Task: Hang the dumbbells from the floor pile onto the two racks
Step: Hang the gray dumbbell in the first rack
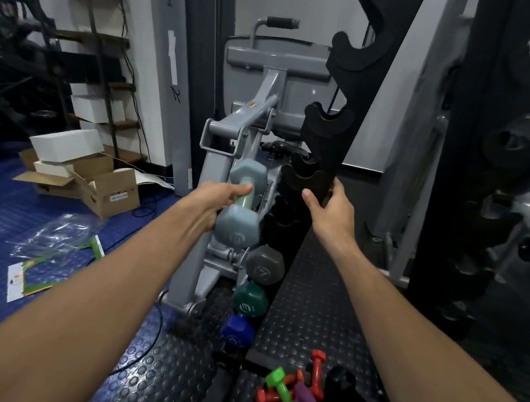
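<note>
The pale blue dumbbell (pixel 241 205) sits in my left hand (pixel 216 197), fingers wrapped round its handle, held tilted just left of the black rack (pixel 330 161) and level with its empty middle cradles. My right hand (pixel 332 215) has its thumb and fingers set against the rack's upright near those cradles, thumb on the left face and fingers round the right edge. Lower on the same rack hang a grey dumbbell (pixel 265 264), a green dumbbell (pixel 249 301) beneath it and a blue dumbbell (pixel 236 331) at the foot. The floor pile (pixel 293 393) lies on the studded black mat (pixel 305 315) by the rack's base: red, green, purple and black pieces jumbled together. A second dark rack (pixel 470 153) stands to the right. Cardboard boxes (pixel 100 184) rest on the blue flooring at far left.
</note>
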Action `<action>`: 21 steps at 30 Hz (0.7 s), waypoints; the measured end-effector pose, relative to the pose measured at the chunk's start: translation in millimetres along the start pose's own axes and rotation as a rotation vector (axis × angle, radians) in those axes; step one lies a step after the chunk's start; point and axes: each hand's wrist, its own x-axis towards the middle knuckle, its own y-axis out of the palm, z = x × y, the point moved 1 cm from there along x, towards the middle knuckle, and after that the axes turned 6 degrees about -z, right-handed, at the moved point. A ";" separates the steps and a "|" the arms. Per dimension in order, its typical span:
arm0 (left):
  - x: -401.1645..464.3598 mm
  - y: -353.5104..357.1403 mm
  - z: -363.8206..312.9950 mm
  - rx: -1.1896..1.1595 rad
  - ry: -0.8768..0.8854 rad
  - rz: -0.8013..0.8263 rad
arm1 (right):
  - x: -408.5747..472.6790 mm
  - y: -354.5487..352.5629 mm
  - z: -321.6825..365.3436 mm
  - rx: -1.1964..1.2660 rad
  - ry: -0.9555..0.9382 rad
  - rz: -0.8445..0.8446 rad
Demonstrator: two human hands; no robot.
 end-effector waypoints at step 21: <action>61.3 98.5 -6.5 0.045 0.066 0.029 | 5.7 2.7 -15.6 0.030 -0.021 0.004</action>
